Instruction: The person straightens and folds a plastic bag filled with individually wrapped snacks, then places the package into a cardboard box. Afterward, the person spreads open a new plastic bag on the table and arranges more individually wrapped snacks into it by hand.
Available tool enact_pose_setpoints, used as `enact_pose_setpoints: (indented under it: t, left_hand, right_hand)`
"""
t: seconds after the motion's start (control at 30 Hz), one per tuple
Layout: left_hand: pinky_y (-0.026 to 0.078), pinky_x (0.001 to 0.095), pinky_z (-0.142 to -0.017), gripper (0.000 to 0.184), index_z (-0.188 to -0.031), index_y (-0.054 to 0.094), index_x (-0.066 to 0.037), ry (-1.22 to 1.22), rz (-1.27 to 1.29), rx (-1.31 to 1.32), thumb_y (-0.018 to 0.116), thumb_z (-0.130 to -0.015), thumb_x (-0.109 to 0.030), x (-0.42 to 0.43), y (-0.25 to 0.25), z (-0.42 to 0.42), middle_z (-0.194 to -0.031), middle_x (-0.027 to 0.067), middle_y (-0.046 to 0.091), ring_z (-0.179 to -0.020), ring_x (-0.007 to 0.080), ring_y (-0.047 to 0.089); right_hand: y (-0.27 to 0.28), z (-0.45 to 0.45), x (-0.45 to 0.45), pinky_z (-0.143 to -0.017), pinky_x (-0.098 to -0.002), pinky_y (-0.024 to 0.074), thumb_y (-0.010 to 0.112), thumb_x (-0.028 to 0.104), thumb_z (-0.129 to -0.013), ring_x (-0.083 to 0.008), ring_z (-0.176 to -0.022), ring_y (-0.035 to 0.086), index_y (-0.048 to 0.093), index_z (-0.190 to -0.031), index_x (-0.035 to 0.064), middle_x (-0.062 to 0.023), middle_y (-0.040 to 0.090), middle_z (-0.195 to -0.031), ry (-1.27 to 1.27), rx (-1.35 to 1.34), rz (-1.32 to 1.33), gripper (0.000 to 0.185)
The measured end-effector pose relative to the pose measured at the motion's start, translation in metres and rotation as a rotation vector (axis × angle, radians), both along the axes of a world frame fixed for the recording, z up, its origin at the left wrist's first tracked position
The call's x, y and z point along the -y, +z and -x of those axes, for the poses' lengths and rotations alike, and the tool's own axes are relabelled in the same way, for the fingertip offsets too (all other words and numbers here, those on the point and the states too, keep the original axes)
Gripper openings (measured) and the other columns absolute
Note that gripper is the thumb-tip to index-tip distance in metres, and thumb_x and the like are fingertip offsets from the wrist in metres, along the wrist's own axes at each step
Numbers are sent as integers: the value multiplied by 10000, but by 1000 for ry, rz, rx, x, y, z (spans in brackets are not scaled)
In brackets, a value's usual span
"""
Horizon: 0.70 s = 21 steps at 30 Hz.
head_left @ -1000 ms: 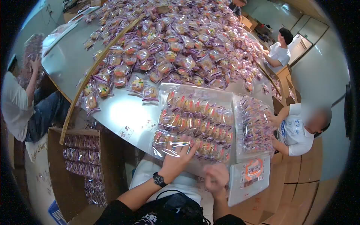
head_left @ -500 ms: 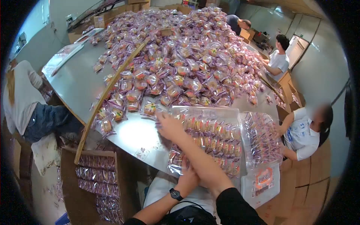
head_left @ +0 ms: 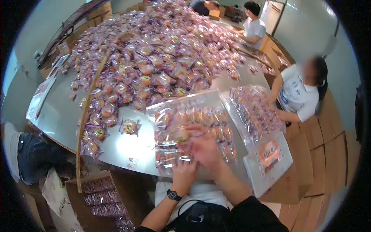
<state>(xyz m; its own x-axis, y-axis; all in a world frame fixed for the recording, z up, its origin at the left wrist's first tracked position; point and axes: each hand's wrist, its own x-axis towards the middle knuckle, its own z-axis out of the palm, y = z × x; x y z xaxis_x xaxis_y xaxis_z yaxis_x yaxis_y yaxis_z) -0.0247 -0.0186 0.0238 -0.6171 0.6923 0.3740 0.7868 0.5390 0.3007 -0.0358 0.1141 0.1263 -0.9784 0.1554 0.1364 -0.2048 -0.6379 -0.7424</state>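
A clear plastic bag (head_left: pixel 193 97) lies flat at the table's near edge, with rows of small wrapped pastries (head_left: pixel 210 115) in it. My left hand (head_left: pixel 184 170), a black watch on its wrist, rests on the bag's near side with its fingers stretched over the lowest row. Above it, my right hand (head_left: pixel 205 149) is closed on a wrapped pastry (head_left: pixel 179 134), slightly blurred, over the left part of the bag. Whether that pastry touches the rows beneath I cannot tell. One loose wrapped pastry (head_left: pixel 130 127) lies left of the bag.
A large pile of wrapped pastries (head_left: pixel 154 58) covers the table beyond a wooden strip (head_left: pixel 91 96). On the right are another filled bag (head_left: pixel 253 110), printed flat bags (head_left: pixel 270 156) and a co-worker (head_left: pixel 299 91). An open carton (head_left: pixel 112 179) with packed bags stands lower left.
My right hand has come back from the pile's edge to over the bag, bringing a wrapped pastry. My left hand stays at the bag's near side. The whole view has shifted.
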Motion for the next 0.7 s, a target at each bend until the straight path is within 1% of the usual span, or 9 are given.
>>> enact_pose_setpoints:
  t: [0.1,0.13,0.17,0.23,0.33,0.43,0.53,0.63,0.7]
  left_hand:
    - [210,746,-1179,427,-1285,705,-162,12,-37,-37,705,-860,-193,-3,4,2,-1282,155,645,-1293,389,530]
    - [246,714,-1176,343,-1232,706,-192,22,-34,-17,650,-894,-178,-4,6,0,-1445,205,587,-1328,404,530]
    - [243,713,-1177,366,-1253,700,-197,12,-27,-20,657,-890,-182,-6,7,1,-1445,208,587,-1325,404,533]
    - [237,711,-1179,416,-1296,690,-207,30,-2,4,671,-882,-189,-4,7,0,-1443,212,587,-1319,404,538]
    - [226,704,-1180,572,-1431,616,-222,58,29,-18,699,-865,-198,-9,12,-1,-1406,200,600,-1293,400,536]
    - [235,700,-1174,640,-1487,564,-199,60,41,-33,703,-863,-187,-10,16,-1,-1390,182,585,-1303,391,506]
    - [238,705,-1167,683,-1519,520,-181,76,-8,-33,708,-862,-193,-12,23,-2,-1367,181,587,-1313,386,502]
    - [239,699,-1168,708,-1526,509,-185,93,36,-24,732,-856,-240,-14,27,-3,-1325,175,589,-1325,381,496]
    - [238,681,-1178,767,-1542,500,-198,90,33,-3,770,-829,-285,-15,29,-3,-1330,194,590,-1343,406,484]
  right_hand:
    - [-11,-63,-41,-1059,-463,538,595,73,-988,-305,-1304,583,586,-1322,38,-148,591,-1409,-79,-44,332,336]
    - [-13,-77,-43,-1080,-458,523,599,70,-987,-301,-1311,575,568,-1341,36,-151,581,-1418,-157,-24,352,357]
    - [-13,-90,-44,-1101,-454,508,602,67,-985,-298,-1318,568,550,-1360,35,-155,571,-1427,-234,-5,368,379]
    - [-10,-112,-36,-1140,-432,475,627,41,-972,-287,-1331,555,509,-1412,46,-155,548,-1450,-372,109,294,456]
    - [-23,-125,-25,-1150,-407,458,708,-46,-899,-280,-1358,535,444,-1467,31,-164,526,-1472,-515,135,-63,632]
    - [-31,-135,-23,-1150,-400,450,763,-114,-827,-265,-1377,515,384,-1503,16,-159,499,-1491,-508,265,-230,786]
    - [-43,-150,-25,-1148,-386,446,774,-95,-833,-245,-1377,510,368,-1518,3,-157,496,-1490,-544,291,-496,803]
    - [-44,-163,-23,-1136,-385,457,784,-66,-842,-232,-1369,514,338,-1554,8,-144,504,-1478,-463,330,-589,843]
    - [-49,-174,-9,-1128,-388,466,780,-53,-862,-235,-1357,532,353,-1553,4,-134,506,-1473,-305,328,-381,815]
